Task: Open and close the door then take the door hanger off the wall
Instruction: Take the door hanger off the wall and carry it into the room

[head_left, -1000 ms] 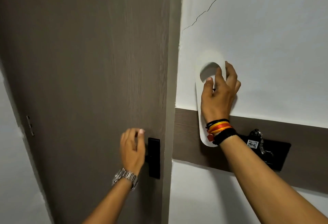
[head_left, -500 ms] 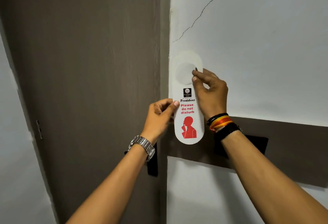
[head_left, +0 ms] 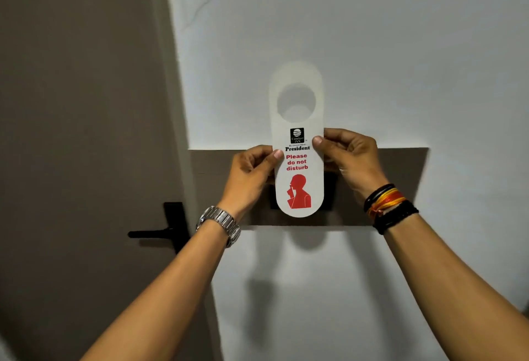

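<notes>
The white card door hanger (head_left: 297,143), printed with a black logo, red "Please do not disturb" lettering and a red figure, is upright in front of the white plastered wall (head_left: 400,45), its round cut-out uppermost. I judge it free of the wall, since nothing passes through the cut-out and its shadow falls on the wall below.

I read the grip as follows. The left hand (head_left: 249,173) pinches the hanger's left edge between thumb and curled fingers. The right hand (head_left: 347,154) pinches the right edge a little higher. Both hands are clamped on the card. Holding opposite edges keeps the thin card flat and the printed face readable.

Behind the hanger, a brown wood-grain band (head_left: 400,186) runs across the wall. At left, the brown wood-grain door (head_left: 71,103) appears closed, its black lever handle (head_left: 156,233) untouched. I judge the task essentially complete.
</notes>
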The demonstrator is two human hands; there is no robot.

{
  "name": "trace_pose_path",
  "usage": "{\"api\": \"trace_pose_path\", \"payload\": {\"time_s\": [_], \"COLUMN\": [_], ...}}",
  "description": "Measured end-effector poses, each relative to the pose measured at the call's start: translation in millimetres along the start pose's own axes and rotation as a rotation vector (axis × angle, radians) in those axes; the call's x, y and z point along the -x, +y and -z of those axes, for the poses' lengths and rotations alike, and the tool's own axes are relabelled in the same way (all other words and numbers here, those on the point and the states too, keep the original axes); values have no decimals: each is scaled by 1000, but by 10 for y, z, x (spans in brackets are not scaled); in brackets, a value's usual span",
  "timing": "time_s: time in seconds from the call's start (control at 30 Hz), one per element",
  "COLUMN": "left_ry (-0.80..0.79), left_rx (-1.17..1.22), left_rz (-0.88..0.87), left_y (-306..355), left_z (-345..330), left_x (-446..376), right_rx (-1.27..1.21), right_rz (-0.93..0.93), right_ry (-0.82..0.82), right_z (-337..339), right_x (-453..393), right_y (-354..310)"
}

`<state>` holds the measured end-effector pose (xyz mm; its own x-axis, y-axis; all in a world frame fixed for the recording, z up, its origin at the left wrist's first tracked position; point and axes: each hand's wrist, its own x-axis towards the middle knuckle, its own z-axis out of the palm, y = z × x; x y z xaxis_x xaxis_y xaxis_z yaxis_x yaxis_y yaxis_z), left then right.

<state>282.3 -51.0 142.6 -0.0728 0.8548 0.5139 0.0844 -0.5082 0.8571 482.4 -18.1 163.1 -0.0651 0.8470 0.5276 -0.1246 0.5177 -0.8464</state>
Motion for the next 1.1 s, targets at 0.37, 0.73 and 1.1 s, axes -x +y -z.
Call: {"api": "trace_pose_path", "payload": {"time_s": [0.37, 0.73, 1.1], "left_ry": [-292, -606, -517], "left_rx": [97, 108, 85], "left_rz": [219, 608, 1080], "left_y": [-597, -1826, -2736], "left_z": [-2918, -5447, -6959], "left_x": [453, 1893, 2549], "right_rx": [203, 292, 214], "right_rz": [-273, -690, -1045], "right_ry": [181, 453, 781], "right_z": [3062, 5594, 6858], "right_x": [918, 2712, 3539], "right_y": [173, 1012, 1956]}}
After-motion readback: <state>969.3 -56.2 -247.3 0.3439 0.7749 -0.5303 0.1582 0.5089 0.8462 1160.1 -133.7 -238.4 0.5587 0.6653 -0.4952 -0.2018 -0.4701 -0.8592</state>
